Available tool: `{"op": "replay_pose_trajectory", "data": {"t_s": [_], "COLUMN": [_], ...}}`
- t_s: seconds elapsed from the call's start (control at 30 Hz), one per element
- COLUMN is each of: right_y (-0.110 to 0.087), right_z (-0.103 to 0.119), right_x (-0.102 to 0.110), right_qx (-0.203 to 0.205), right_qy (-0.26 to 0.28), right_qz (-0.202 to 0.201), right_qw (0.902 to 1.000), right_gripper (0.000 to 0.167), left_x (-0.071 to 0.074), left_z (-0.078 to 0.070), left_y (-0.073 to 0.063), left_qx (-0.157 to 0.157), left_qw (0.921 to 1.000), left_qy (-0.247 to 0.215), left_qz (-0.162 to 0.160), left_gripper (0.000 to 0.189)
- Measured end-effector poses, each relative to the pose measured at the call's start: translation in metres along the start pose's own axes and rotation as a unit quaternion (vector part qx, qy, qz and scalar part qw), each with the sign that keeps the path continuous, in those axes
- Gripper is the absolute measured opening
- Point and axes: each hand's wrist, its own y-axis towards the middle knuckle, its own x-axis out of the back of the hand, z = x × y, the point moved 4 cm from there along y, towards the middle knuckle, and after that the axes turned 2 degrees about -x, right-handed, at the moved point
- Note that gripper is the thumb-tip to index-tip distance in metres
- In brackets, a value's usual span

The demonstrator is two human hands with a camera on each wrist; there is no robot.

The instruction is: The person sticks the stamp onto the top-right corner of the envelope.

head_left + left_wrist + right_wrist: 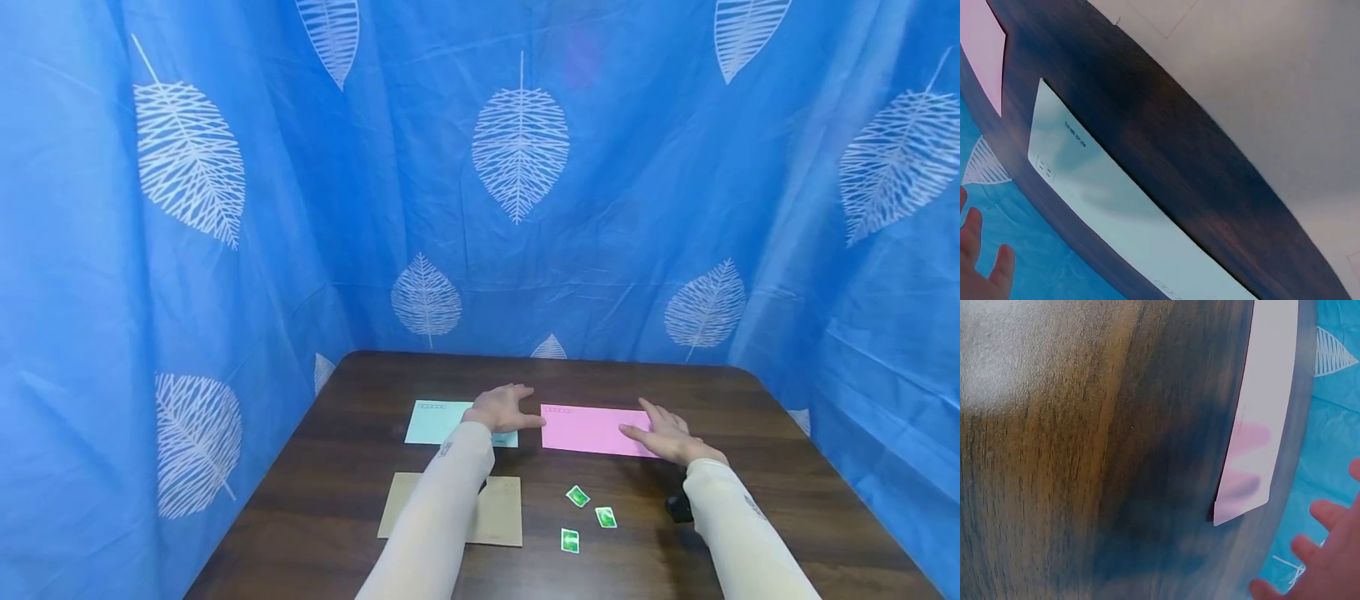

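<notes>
My left hand (501, 408) is over the right end of a mint green envelope (433, 423), its fingers spread and holding nothing. In the left wrist view the envelope (1110, 194) lies flat, with a faint shadow across it. To its right lies a pink envelope (588, 429), and my right hand (670, 433) is over that one's right end with fingers extended. Shadows fall on the pink envelope (1260, 412) in the right wrist view, while the right fingers (1329, 514) appear apart from it at the lower right.
A tan envelope (498, 510) lies nearer on the dark wooden table (315, 500), partly hidden by my left forearm. Three green stamps, including a stamp (606, 517), lie between the forearms. Blue curtain (450, 167) with white leaf prints surrounds the table's back and sides.
</notes>
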Motion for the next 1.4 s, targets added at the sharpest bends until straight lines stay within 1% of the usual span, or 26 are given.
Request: {"op": "replay_pose_trajectory", "data": {"t_s": [0.13,0.23,0.37,0.53,0.67,0.9,1.07,1.17,1.3,1.4], "right_y": [-0.002,-0.004,-0.005,-0.005,-0.005,-0.005,-0.005,-0.006,-0.008,-0.008], "right_z": [-0.003,-0.006,-0.007,-0.006,-0.006,-0.005,-0.005,-0.005,-0.005,-0.007], "right_x": [-0.001,0.000,0.002,0.004,0.003,0.000,-0.002,-0.003,-0.005,-0.007], "right_qx": [-0.003,-0.009,-0.007,-0.001,0.006,0.004,0.008,0.011,0.004,-0.002], "right_qy": [0.022,0.022,0.020,0.020,0.019,0.006,-0.011,-0.021,-0.024,-0.027], "right_qz": [0.015,0.023,0.024,0.022,0.022,0.021,0.019,0.013,0.013,0.013], "right_qw": [0.9996,0.9994,0.9995,0.9996,0.9995,0.9997,0.9997,0.9996,0.9996,0.9995], "right_gripper": [0.109,0.110,0.107,0.107,0.107,0.105,0.102,0.100,0.098,0.097], "left_x": [0.000,-0.001,-0.003,-0.004,-0.005,-0.007,-0.008,-0.010,-0.013,-0.016], "left_z": [-0.004,-0.007,-0.009,-0.013,-0.015,-0.013,-0.011,-0.008,-0.005,-0.003], "left_y": [0.003,0.005,0.007,0.009,0.008,0.003,0.003,0.001,-0.001,-0.003], "left_qx": [-0.002,-0.007,-0.008,-0.020,-0.026,-0.014,-0.021,-0.019,-0.016,-0.014], "left_qw": [1.0000,0.9999,0.9999,0.9997,0.9995,0.9997,0.9997,0.9997,0.9994,0.9995], "left_qy": [-0.003,-0.005,-0.001,0.006,0.010,0.000,-0.003,-0.012,-0.028,-0.029], "left_qz": [0.004,0.006,0.008,0.011,0.017,0.018,0.015,0.013,0.009,0.008], "left_gripper": [0.079,0.080,0.081,0.079,0.077,0.076,0.076,0.076,0.078,0.078]}}
